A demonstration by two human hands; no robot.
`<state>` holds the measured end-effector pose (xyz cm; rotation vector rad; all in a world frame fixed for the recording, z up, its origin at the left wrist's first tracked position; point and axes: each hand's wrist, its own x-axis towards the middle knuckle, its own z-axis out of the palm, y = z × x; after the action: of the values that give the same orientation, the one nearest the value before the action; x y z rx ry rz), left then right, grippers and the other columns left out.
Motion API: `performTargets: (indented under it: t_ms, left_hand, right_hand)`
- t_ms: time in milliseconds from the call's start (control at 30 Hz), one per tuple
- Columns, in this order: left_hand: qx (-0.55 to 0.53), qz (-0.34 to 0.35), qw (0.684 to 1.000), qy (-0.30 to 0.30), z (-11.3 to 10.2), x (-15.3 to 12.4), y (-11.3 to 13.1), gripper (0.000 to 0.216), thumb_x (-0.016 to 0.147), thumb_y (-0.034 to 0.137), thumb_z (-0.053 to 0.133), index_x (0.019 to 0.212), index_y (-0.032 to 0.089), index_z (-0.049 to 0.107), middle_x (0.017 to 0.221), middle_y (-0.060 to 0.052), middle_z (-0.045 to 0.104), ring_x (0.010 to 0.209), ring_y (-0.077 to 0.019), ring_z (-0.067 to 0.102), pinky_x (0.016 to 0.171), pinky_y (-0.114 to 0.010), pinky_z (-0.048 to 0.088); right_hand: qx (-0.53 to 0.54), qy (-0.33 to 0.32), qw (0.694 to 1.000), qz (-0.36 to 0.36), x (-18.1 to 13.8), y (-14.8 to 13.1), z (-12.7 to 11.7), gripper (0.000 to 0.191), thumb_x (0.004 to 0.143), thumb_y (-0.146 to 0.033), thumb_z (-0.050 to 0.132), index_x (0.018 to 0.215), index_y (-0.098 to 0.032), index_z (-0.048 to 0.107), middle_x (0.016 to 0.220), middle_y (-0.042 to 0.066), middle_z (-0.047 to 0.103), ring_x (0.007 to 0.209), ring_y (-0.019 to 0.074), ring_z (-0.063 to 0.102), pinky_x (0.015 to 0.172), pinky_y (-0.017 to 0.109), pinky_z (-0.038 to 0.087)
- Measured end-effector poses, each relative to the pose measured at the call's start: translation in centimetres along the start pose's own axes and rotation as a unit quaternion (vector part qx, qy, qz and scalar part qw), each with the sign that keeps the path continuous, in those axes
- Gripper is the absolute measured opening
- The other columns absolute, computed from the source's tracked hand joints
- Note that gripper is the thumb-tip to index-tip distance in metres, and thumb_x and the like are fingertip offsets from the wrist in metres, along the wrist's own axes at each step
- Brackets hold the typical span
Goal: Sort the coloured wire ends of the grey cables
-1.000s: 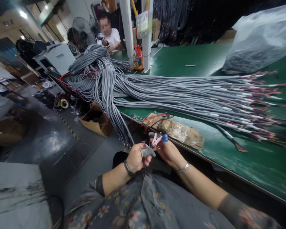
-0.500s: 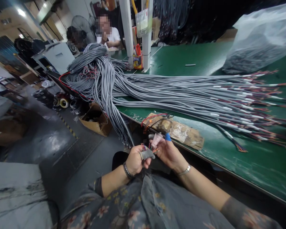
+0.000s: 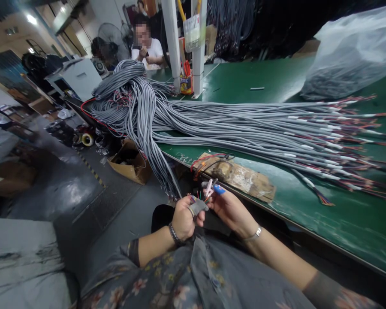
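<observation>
My left hand (image 3: 187, 216), with a grey cover on its thumb, is closed on the end of a grey cable (image 3: 178, 188). Thin coloured wires (image 3: 197, 196) fan out above that thumb. Close by on the right is my right hand (image 3: 228, 210), its fingers bent together at the wire tips, with blue and pale pink wraps on the fingertips. An orange wire (image 3: 207, 199) runs to its fingers and looks pinched there. A long bundle of grey cables (image 3: 231, 124) with stripped, coloured ends lies across the green table (image 3: 334, 231) beyond both hands.
A worn wooden board (image 3: 244, 176) with red and black leads lies at the table's near edge. A clear plastic bag (image 3: 354, 51) stands at the back right. An open cardboard box (image 3: 131, 165) is on the floor. Another person (image 3: 149, 49) sits beyond the white posts (image 3: 197, 64).
My right thumb with the blue wrap has tipped down and left towards the other fingertips. The wires over my left thumb have spread differently. The other person's hands have shifted slightly.
</observation>
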<state>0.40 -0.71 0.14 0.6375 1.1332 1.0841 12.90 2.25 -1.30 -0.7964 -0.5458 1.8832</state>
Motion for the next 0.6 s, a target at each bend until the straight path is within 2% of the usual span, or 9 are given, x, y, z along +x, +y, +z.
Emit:
performTargets:
  t_ms: [133,267,500,600]
  left_hand:
    - [0.005,-0.001,1.0,0.001,0.1,0.1,-0.1,0.039,0.051,0.048,0.072,0.059,0.014,0.055,0.038,0.003,0.049,0.027,-0.0049,0.035,0.03,-0.019,0.022]
    - [0.012,-0.006,1.0,-0.001,0.2,0.1,0.0,0.039,0.052,0.049,0.072,0.06,0.014,0.056,0.038,0.004,0.049,0.028,-0.0048,0.035,0.03,-0.019,0.022]
    - [0.008,-0.013,1.0,-0.004,0.2,0.1,0.1,0.037,0.05,0.047,0.071,0.058,0.014,0.056,0.037,0.003,0.049,0.027,-0.0054,0.035,0.03,-0.02,0.021]
    - [0.015,-0.021,1.0,-0.004,0.1,0.1,0.0,0.037,0.051,0.047,0.071,0.059,0.014,0.057,0.037,0.003,0.049,0.026,-0.0055,0.035,0.03,-0.02,0.021]
  right_hand:
    - [-0.012,0.0,1.0,0.001,0.4,0.2,-0.3,0.037,0.07,-0.055,0.069,0.079,-0.019,0.071,0.07,0.002,0.064,0.059,0.0126,0.052,0.056,0.025,0.045]
    - [-0.032,0.015,0.999,-0.034,1.0,0.7,-0.7,0.049,0.06,-0.065,0.07,0.077,-0.019,0.071,0.069,0.003,0.065,0.06,0.0135,0.053,0.053,0.025,0.044]
    - [0.016,0.026,0.999,-0.009,1.8,0.7,-0.7,0.05,0.048,-0.063,0.077,0.074,-0.021,0.072,0.067,0.001,0.067,0.057,0.0125,0.053,0.054,0.024,0.044]
    - [0.038,0.041,0.998,-0.017,2.1,0.8,-0.6,0.046,0.048,-0.06,0.079,0.072,-0.021,0.071,0.066,0.0,0.067,0.059,0.0123,0.055,0.057,0.023,0.046]
